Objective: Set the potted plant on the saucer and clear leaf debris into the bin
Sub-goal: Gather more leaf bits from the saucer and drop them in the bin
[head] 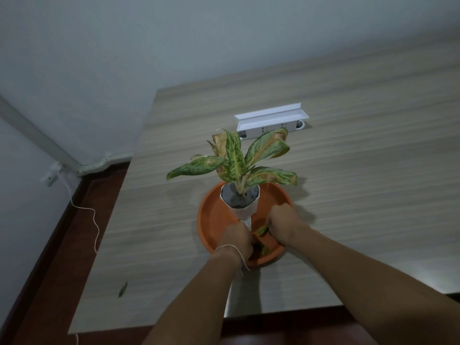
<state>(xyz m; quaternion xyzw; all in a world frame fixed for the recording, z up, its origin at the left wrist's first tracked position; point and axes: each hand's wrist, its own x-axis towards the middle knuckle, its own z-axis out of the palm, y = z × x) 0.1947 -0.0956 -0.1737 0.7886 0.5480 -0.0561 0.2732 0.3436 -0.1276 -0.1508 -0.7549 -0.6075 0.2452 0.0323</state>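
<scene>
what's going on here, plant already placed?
Yes. The potted plant stands in the orange saucer on the table. Both hands are down in the saucer's near side: the right hand pinches a leaf scrap, the left hand is beside the pot. One stray leaf lies near the table's left edge.

No writing could be read. A small printed label (247,222) sat low on the white wrapper (245,211) around the plant, just above the left hand (237,241), but its print was too small and blurred to make out. The white power strip (271,128) on the table (361,145) showed socket holes only, no legible marks.
</scene>
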